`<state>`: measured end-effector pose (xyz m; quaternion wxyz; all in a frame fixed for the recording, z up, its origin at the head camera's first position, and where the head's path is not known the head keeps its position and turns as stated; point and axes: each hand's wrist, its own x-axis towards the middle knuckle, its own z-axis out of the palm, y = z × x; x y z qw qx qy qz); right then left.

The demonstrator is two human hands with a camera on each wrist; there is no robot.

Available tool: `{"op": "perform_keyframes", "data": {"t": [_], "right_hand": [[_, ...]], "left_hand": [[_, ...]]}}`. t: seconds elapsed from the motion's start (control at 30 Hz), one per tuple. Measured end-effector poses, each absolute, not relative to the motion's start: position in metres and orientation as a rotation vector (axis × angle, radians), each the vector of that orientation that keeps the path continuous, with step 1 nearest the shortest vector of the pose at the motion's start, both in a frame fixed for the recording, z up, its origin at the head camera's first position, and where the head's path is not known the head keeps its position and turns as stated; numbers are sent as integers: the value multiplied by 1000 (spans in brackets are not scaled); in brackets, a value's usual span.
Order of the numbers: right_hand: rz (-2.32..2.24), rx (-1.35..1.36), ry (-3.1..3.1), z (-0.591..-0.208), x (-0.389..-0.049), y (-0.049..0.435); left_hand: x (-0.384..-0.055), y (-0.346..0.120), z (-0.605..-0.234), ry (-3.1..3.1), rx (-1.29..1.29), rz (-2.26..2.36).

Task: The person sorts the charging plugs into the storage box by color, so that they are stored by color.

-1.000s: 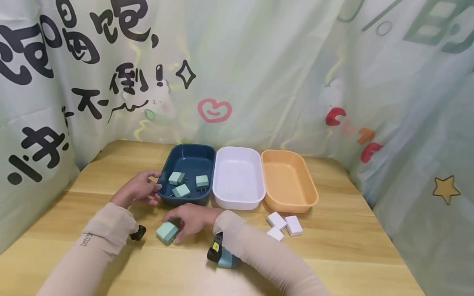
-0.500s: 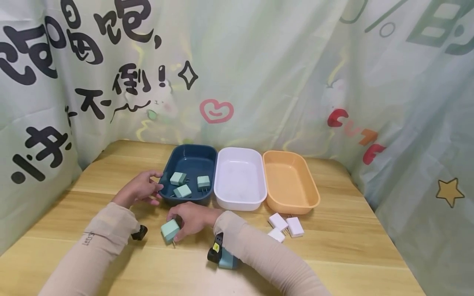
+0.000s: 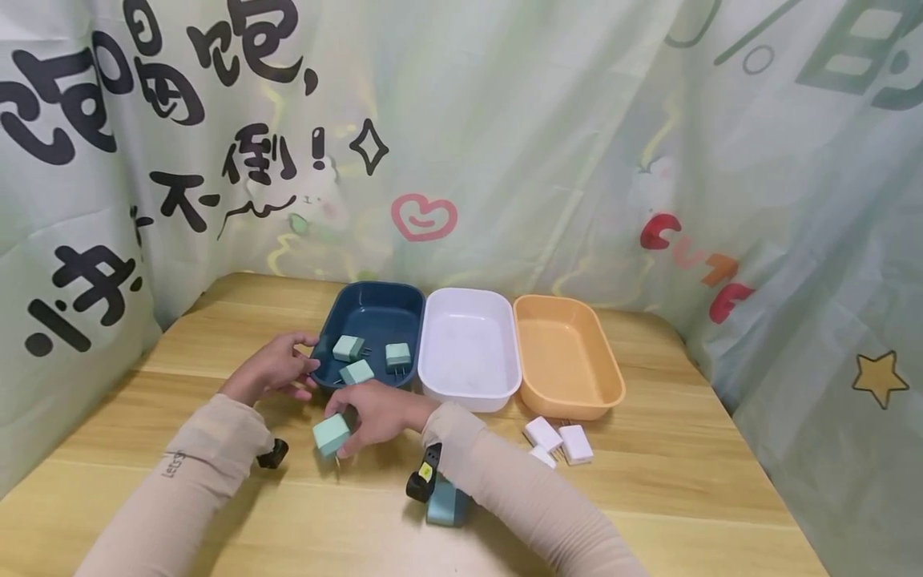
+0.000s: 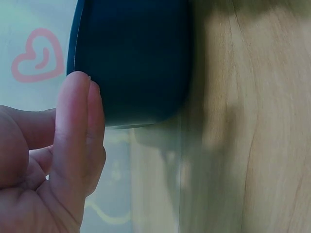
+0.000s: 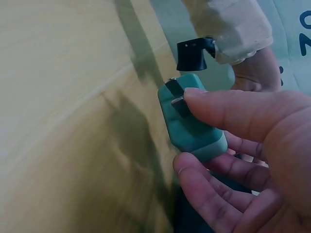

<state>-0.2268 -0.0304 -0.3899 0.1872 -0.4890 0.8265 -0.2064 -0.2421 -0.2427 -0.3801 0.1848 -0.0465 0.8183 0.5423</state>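
My right hand (image 3: 378, 413) pinches a mint-green charger plug (image 3: 332, 434) just in front of the dark blue tray (image 3: 382, 308). In the right wrist view the thumb rests by the metal prongs of this charger plug (image 5: 194, 114), with fingertips on its other side. The left hand (image 3: 277, 366) touches the blue tray's left side with its fingertips. In the left wrist view, nearly straight fingers (image 4: 73, 126) lie against the tray's outer wall. Several more mint-green charger plugs (image 3: 356, 372) lie inside the blue tray.
A white tray (image 3: 469, 349) and an orange tray (image 3: 570, 353) stand side by side to the right of the blue one. Several white charger plugs (image 3: 575, 443) lie before the orange tray. A blue-teal block (image 3: 443, 505) sits under the right forearm. A printed curtain hangs behind.
My right hand has raised the green charger plug slightly and turned it, moving toward the blue tray. The left hand stays at the tray's side.
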Motion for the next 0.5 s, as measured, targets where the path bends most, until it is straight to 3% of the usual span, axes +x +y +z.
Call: {"op": "perform_keyframes", "data": {"t": [0.5], "right_hand": [[-693, -1295, 2298, -376, -236, -25]], "left_hand": [[-242, -243, -382, 2305, -127, 1537]]}}
